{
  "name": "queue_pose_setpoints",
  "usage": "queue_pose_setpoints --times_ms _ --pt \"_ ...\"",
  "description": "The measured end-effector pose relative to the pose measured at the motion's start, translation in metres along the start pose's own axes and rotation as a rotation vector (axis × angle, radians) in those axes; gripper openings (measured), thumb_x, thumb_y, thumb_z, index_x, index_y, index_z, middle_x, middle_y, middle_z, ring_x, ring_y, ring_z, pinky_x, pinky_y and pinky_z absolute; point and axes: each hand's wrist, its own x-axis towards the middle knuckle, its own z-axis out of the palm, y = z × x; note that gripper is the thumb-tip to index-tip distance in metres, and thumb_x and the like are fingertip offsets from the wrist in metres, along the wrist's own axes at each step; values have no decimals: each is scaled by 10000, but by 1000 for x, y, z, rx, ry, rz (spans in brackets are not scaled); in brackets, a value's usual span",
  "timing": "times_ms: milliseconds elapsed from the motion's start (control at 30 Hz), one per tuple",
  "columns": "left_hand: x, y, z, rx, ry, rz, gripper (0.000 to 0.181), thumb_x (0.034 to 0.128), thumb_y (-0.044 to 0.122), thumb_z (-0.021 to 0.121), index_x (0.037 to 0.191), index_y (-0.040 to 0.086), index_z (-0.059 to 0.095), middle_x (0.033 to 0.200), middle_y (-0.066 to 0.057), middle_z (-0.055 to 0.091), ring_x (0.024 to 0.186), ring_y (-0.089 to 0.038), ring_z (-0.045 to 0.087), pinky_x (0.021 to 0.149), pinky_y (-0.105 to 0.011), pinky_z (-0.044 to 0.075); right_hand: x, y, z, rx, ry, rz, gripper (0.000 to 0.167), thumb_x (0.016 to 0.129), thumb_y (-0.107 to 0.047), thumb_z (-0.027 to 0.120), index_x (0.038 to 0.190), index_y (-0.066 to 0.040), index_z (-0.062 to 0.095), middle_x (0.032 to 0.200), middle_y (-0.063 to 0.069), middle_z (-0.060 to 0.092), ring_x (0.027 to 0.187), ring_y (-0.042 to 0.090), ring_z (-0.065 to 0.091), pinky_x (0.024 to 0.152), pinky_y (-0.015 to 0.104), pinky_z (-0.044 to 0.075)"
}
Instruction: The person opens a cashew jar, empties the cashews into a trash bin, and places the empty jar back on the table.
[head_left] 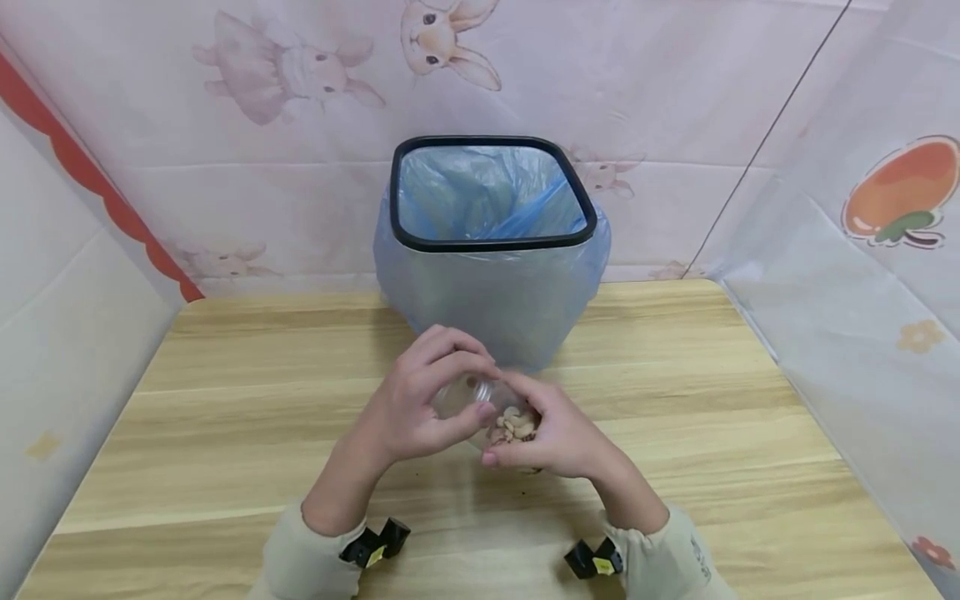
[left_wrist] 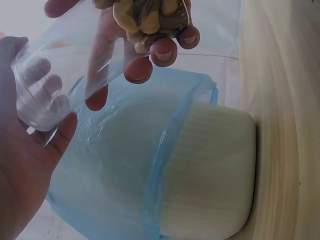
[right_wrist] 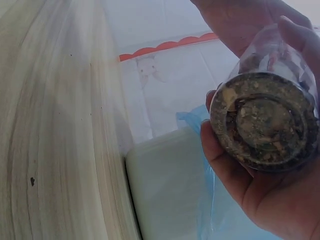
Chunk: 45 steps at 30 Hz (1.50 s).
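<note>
A clear plastic jar (head_left: 459, 400) lies tilted between both hands over the table, with pale and brown pieces that look like nuts (head_left: 514, 427) gathered at its base end. My left hand (head_left: 420, 404) grips the ridged mouth end, thumb on the near side; whether a lid sits there I cannot tell. Around the lower body curls my right hand (head_left: 562, 433). The right wrist view shows the round jar bottom (right_wrist: 265, 122) with dark, crumbly bits against it. In the left wrist view, the right hand's fingertips (left_wrist: 164, 52) show beneath the contents.
Just beyond the hands stands a pale bin with a black rim (head_left: 491, 246), lined with a blue plastic bag (head_left: 480, 192). It stands on the wooden table (head_left: 247, 417), where a few dark specks lie. Printed cloth walls (head_left: 675, 100) close off the back and sides.
</note>
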Motion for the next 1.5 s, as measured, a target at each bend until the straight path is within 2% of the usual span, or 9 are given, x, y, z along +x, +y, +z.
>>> queue_pose_setpoints --times_ms 100,233,467,733,833,967,1067,1233,1500 --pt "0 0 2 10 23 -7 252 967 347 591 976 122 704 969 -1 636 856 -157 522 770 -271 419 0 0 1 5 -2 5 750 761 -210 877 1429 -211 534 1236 19 648 1027 190 637 907 341 532" --pt "1 0 5 32 50 -29 181 927 280 598 929 124 689 938 10 629 829 -154 505 751 -271 399 -1 -1 3 -60 31 12 740 762 -278 879 1420 -239 544 1228 -35 654 1034 160 611 904 316 518" --pt "1 0 7 55 70 -70 145 897 247 581 896 133 672 925 15 626 843 -160 517 763 -297 389 -1 -2 9 -189 111 -2 755 736 -387 882 1403 -240 560 995 -75 690 847 131 635 754 287 532" --pt "0 1 10 51 99 -92 113 847 214 583 877 135 658 887 19 608 825 -156 514 764 -305 394 -1 -4 14 -263 155 31 773 708 -414 881 1402 -333 549 883 -121 692 729 61 623 668 272 526" --pt "0 1 10 57 109 -105 119 849 222 577 869 134 654 874 18 599 814 -157 510 761 -308 393 -1 -5 15 -280 166 20 785 702 -394 887 1406 -304 552 816 -110 686 677 51 619 636 261 526" --pt "-2 1 11 98 109 -158 150 877 250 554 865 132 646 845 1 567 763 -154 462 738 -297 364 -1 -5 18 -422 220 -30 793 711 -442 871 1407 -226 559 897 -52 719 673 38 591 638 242 518" --pt "-4 1 12 126 104 -205 182 898 272 536 866 131 646 825 -14 544 726 -152 420 721 -291 338 1 -5 18 -526 261 -57 799 711 -484 859 1394 -191 568 1038 -14 731 732 37 594 679 245 524" --pt "-4 1 12 124 105 -227 194 904 289 542 877 134 657 845 -1 561 734 -161 439 723 -297 349 1 -5 18 -537 265 -54 801 714 -491 855 1395 -185 566 1112 -8 727 800 52 632 721 269 543" --pt "-3 2 7 124 66 -231 183 911 298 579 935 146 677 970 25 625 913 -157 542 813 -306 431 1 -5 16 -514 271 2 803 699 -516 861 1394 -238 572 1187 -57 700 964 61 658 797 312 552"
